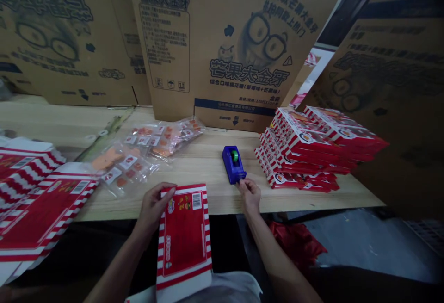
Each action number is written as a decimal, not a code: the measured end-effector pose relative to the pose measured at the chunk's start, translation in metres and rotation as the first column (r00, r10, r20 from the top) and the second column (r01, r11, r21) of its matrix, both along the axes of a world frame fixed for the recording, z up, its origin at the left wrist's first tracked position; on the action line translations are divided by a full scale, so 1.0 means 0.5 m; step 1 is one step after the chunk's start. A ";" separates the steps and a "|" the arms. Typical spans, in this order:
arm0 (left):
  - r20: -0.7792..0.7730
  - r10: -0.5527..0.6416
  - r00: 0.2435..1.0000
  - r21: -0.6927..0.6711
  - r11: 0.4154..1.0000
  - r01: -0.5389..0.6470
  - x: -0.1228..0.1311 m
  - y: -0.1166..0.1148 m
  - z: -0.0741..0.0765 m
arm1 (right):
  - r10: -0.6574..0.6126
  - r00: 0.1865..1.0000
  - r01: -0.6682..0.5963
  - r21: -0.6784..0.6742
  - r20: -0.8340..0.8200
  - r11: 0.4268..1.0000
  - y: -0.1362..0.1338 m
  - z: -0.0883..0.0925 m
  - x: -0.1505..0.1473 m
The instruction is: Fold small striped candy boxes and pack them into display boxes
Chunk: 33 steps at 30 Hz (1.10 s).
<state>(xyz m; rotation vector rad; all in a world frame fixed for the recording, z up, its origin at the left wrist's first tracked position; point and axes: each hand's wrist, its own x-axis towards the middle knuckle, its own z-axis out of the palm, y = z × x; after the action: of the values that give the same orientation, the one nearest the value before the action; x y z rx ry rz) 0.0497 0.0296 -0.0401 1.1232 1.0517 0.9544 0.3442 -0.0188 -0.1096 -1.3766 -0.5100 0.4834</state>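
Note:
My left hand grips the upper left edge of a flat red candy box with white-striped borders and a barcode. The box rests tilted over the table's front edge, close to my lap. At the cutting edge of a blue tape dispenser, my right hand pinches with thumb and forefinger at the tape's end; the clear strip itself is hardly visible. A green-cored tape roll sits in the dispenser.
Clear bags of orange pieces and sachets lie left of centre. Flat striped cartons are piled at far left. Stacked filled boxes stand at right. Large brown cartons wall the back. A red bag lies below the table.

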 end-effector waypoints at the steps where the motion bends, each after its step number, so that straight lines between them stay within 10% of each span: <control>1: -0.031 -0.054 0.998 0.035 0.998 0.055 -0.002 0.015 0.007 | 0.013 1.000 -0.013 -0.012 0.004 1.000 -0.002 -0.005 0.003; 7: -0.238 -0.423 0.874 0.059 0.892 0.448 -0.002 0.069 0.044 | 0.321 0.946 -0.323 -0.111 -0.039 0.940 -0.033 0.043 -0.017; 12: -0.328 -0.555 0.764 0.087 0.788 0.610 0.032 0.064 0.048 | 0.923 0.370 -0.885 -0.260 0.110 0.386 -0.016 0.149 -0.100; 15: -0.343 -0.571 0.746 0.124 0.760 0.638 0.038 0.054 0.046 | 0.929 0.258 -0.847 -0.400 0.265 0.350 0.015 0.164 -0.138; 19: -0.357 -0.517 0.778 0.212 0.766 0.606 0.021 0.032 0.065 | 0.928 0.354 -0.810 -0.460 0.113 0.365 0.025 0.138 -0.154; 21: -0.308 -0.557 0.771 0.247 0.735 0.631 0.011 0.017 0.087 | 0.945 0.280 -0.921 -0.324 -0.170 0.215 0.016 0.127 -0.160; 25: -0.236 -0.646 0.726 0.312 0.657 0.686 -0.007 -0.010 0.122 | 0.817 -0.170 -0.985 0.102 -0.551 -0.137 0.000 0.131 -0.181; 29: -0.157 -0.088 0.984 0.332 0.933 0.137 -0.060 -0.035 0.105 | 0.859 0.010 -0.975 0.185 -0.512 0.122 0.007 0.150 -0.205; 31: -0.159 0.289 0.944 0.269 0.933 -0.240 -0.098 -0.055 0.085 | 0.906 0.063 -0.984 0.126 -0.419 0.127 0.019 0.154 -0.216; 33: -0.308 0.438 0.845 0.317 0.884 -0.343 -0.131 -0.078 0.072 | 0.947 0.056 -0.998 0.019 -0.318 0.066 0.037 0.154 -0.227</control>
<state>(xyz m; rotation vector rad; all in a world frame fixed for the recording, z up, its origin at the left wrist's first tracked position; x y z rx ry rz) -0.0157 -0.0096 -0.0043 1.3616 1.5483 1.2578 0.2307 -0.0001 -0.0326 -0.8842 -1.2400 1.9379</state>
